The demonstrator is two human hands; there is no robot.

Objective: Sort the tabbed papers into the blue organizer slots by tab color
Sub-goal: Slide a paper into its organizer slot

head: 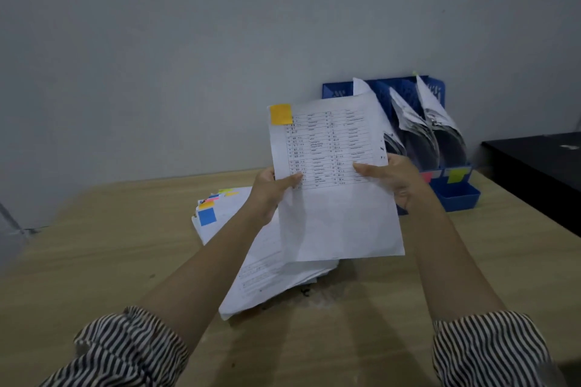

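Head view: both hands (333, 185) hold orange-tabbed paper (333, 198).

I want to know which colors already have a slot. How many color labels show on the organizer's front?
2: a pink label, partly behind the right hand, and a yellow-green label right of it. The held paper may hide more.

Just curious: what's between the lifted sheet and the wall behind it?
In the head view, the blue organizer with filed papers stands between the lifted sheet and the wall.
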